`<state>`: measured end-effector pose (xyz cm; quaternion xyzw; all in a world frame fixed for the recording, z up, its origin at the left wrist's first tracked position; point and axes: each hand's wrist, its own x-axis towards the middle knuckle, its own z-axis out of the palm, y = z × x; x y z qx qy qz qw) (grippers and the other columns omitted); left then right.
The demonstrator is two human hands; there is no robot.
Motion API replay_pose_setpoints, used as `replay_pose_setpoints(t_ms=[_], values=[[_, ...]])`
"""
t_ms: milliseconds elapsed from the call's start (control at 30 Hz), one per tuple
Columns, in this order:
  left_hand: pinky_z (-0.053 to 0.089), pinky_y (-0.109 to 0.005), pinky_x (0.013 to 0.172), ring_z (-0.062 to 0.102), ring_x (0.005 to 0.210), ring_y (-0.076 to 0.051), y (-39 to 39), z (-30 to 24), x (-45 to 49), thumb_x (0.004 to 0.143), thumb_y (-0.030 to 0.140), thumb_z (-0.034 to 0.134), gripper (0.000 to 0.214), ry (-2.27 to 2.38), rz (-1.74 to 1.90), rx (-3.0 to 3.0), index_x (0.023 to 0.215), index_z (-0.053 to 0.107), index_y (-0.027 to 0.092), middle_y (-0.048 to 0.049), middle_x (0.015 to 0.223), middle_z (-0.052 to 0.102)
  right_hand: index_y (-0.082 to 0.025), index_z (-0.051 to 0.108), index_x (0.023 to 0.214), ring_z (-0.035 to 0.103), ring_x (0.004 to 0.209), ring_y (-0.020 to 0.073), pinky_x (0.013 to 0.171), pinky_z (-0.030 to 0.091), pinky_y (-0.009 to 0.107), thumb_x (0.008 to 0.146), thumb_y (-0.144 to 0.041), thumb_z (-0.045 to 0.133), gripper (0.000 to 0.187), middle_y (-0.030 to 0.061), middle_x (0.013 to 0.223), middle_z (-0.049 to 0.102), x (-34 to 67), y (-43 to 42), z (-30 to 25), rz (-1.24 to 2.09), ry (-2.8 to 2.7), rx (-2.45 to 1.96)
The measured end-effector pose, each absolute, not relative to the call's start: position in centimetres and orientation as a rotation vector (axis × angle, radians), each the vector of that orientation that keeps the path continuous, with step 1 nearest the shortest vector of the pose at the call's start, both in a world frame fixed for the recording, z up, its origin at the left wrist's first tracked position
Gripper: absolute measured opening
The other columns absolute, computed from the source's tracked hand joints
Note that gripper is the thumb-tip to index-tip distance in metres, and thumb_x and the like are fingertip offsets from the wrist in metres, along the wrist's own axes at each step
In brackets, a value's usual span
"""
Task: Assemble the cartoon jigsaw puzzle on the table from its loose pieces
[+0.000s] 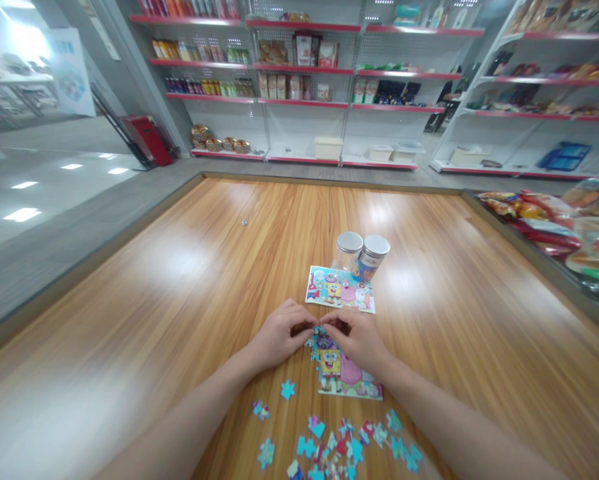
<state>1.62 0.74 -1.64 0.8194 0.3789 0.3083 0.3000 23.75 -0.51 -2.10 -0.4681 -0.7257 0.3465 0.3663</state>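
Observation:
A partly joined jigsaw puzzle [350,373] with a yellow and a pink cartoon figure lies on the wooden table. At its upper left edge my left hand [288,333] has thumb and fingers pinched on a small light-blue puzzle piece [318,330]. My right hand [358,339] reaches over the puzzle's top, fingertips pinched together at the same spot and meeting the left ones. Whether it grips a piece is hidden. Just beyond the hands lies a printed picture card [319,285] with the same figures. Loose puzzle pieces [307,446] are scattered nearer to me.
Behind the card stand a clear jar [347,252] and a labelled jar [373,259], both with silver lids. One tiny item [244,223] sits far left on the table [219,267]. Snack bags [534,217] are piled at the right, and stocked shelves [304,67] line the back.

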Motion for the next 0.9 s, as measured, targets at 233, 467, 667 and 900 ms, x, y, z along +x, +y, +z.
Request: replay_pose_setpoints(t_ms=[233, 467, 667, 900], values=[[0.046, -0.032, 0.081, 0.057, 0.089, -0.019, 0.76, -1.60, 1.67, 0.092, 0.018, 0.065, 0.009, 0.992, 0.825, 2.176, 0.098, 0.072, 0.020, -0.0034, 0.089, 0.070, -0.023, 0.077, 0.095, 0.064, 0.073, 0.0176, 0.068, 0.048, 0.029, 0.088, -0.018, 0.067, 0.013, 0.0018, 0.079, 0.072, 23.69, -0.49, -2.00, 0.873, -1.868, -1.201], [0.046, -0.031, 0.084, 0.058, 0.092, -0.019, 0.73, -1.58, 1.62, 0.095, 0.021, 0.064, 0.008, 0.985, 0.826, 2.173, 0.100, 0.070, 0.020, -0.0030, 0.092, 0.070, -0.023, 0.076, 0.096, 0.063, 0.072, 0.0167, 0.067, 0.047, 0.028, 0.089, -0.018, 0.065, 0.015, 0.0012, 0.081, 0.073, 23.73, -0.52, -1.88, 0.869, -1.863, -1.192], [0.045, -0.032, 0.086, 0.058, 0.093, -0.019, 0.77, -1.62, 1.59, 0.096, 0.022, 0.064, 0.008, 0.988, 0.803, 2.176, 0.101, 0.070, 0.021, -0.0027, 0.093, 0.069, -0.023, 0.076, 0.096, 0.064, 0.071, 0.0165, 0.066, 0.048, 0.028, 0.090, -0.018, 0.064, 0.015, 0.0015, 0.081, 0.073, 23.71, -0.57, -1.77, 0.872, -1.868, -1.190], [0.045, -0.031, 0.083, 0.058, 0.091, -0.018, 0.66, -1.44, 1.60, 0.096, 0.021, 0.063, 0.008, 1.008, 0.795, 2.149, 0.101, 0.069, 0.021, -0.0030, 0.092, 0.068, -0.022, 0.076, 0.096, 0.063, 0.071, 0.0166, 0.066, 0.048, 0.028, 0.090, -0.020, 0.064, 0.013, 0.0017, 0.079, 0.072, 23.72, -0.55, -1.54, 0.873, -1.878, -1.194]])
